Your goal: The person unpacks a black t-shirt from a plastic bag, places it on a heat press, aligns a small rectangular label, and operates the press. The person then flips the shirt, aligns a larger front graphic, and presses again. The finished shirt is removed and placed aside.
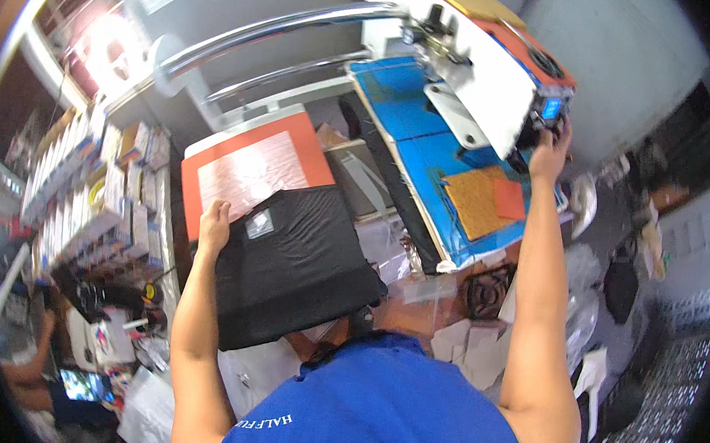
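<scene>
My left hand (215,222) pinches the upper left edge of a black garment (307,259), which has a small pale label and lies over an orange pad (306,150). A pinkish-white sheet (248,156) rests on that pad, above the garment. My right hand (549,153) reaches up to a white and orange press machine (496,83). Its fingers curl at a dark part just below a small lit blue display (551,108); what exactly they grip is hidden. Under the machine is a blue bed (396,109) with a cork-coloured mat (475,213) and a smaller orange piece on it.
Chrome rails (278,27) cross behind the pad. Stacked boxes (110,188) stand at the left. Another person's bare arm (40,348) is at lower left, near a lit screen (80,385). Clear plastic bags (580,295) and a perforated black surface (654,415) are at the right.
</scene>
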Available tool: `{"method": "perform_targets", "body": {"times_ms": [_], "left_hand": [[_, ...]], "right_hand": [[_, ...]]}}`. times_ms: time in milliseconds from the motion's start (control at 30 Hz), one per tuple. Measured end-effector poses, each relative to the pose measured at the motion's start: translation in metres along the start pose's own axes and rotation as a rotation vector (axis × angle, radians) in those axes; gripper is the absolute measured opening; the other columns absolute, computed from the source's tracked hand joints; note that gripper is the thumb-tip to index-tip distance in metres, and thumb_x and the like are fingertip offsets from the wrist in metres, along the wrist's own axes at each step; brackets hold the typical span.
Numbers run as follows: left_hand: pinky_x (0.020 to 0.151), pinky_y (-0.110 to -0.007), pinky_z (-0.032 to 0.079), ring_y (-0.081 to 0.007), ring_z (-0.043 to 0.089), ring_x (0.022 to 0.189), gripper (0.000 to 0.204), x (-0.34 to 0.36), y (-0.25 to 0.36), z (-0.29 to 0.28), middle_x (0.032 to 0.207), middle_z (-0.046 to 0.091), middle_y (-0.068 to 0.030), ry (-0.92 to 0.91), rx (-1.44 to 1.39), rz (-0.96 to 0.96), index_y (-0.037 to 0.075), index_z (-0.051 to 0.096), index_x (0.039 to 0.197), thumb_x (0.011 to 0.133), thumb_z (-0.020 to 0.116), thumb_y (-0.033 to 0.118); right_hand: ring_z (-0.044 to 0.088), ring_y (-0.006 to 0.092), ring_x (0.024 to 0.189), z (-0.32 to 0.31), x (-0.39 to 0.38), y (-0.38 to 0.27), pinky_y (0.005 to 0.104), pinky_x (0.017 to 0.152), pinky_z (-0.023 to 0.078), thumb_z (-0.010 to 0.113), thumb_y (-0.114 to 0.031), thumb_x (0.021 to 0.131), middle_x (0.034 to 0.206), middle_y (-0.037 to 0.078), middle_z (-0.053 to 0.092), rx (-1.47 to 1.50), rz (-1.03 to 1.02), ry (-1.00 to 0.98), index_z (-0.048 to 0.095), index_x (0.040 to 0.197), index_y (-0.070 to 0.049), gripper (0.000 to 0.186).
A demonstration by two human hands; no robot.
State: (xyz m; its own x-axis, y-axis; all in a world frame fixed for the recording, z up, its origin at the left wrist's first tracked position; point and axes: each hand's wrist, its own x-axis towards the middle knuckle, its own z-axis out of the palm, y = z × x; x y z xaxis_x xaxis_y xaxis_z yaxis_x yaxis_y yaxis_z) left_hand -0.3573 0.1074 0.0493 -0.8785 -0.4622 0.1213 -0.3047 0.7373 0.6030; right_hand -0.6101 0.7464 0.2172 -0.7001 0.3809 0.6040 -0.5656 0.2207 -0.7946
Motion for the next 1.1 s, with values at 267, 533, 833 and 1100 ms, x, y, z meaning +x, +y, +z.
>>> {"method": "perform_targets", "body": {"times_ms": [267, 533, 833, 1100], "left_hand": [[0.067, -0.034, 0.05, -0.0176, 0.061, 0.071, 0.026, 0.027, 0.041, -0.023, 0.075, 0.064, -0.0091, -0.329, 0.036, 0.149, -0.001, 0.063, 0.097, 0.079, 0.077, 0.011], [0.063, -0.026, 0.052, -0.0103, 0.063, 0.071, 0.03, 0.014, 0.283, 0.026, 0.094, 0.071, -0.0082, -0.587, -0.496, 0.066, -0.004, 0.066, 0.119, 0.094, 0.065, 0.012], [0.092, -0.036, 0.055, -0.0263, 0.069, 0.101, 0.026, -0.024, 0.203, 0.039, 0.111, 0.069, -0.0154, -0.337, -0.876, -0.008, -0.007, 0.062, 0.121, 0.098, 0.054, 0.002], [0.087, -0.031, 0.049, -0.014, 0.058, 0.111, 0.043, -0.084, -0.131, -0.079, 0.135, 0.057, -0.0051, 0.092, -0.71, -0.46, 0.007, 0.053, 0.141, 0.098, 0.059, 0.013]], "right_hand": [[0.058, 0.0295, 0.12, 0.014, -0.011, -0.04, 0.0365, 0.105, 0.041, 0.065, -0.014, 0.081, 0.131, 0.018, 0.059, -0.185, -0.013, 0.083, 0.048, 0.14, -0.004, 0.063], [0.058, 0.0351, 0.118, 0.001, -0.003, -0.025, 0.0419, 0.103, 0.044, 0.066, -0.024, 0.08, 0.128, 0.019, 0.06, -0.355, -0.064, 0.141, 0.049, 0.141, -0.011, 0.065], [0.059, 0.0408, 0.1, 0.002, -0.022, -0.044, 0.0513, 0.091, 0.044, 0.071, -0.02, 0.084, 0.107, 0.019, 0.065, -0.891, -0.569, 0.249, 0.065, 0.111, -0.001, 0.034], [0.065, 0.0361, 0.107, 0.179, -0.284, -0.04, 0.0409, 0.095, 0.049, 0.054, -0.012, 0.096, 0.11, 0.021, 0.069, -0.189, 0.049, -0.707, 0.065, 0.114, 0.003, 0.026]]}}
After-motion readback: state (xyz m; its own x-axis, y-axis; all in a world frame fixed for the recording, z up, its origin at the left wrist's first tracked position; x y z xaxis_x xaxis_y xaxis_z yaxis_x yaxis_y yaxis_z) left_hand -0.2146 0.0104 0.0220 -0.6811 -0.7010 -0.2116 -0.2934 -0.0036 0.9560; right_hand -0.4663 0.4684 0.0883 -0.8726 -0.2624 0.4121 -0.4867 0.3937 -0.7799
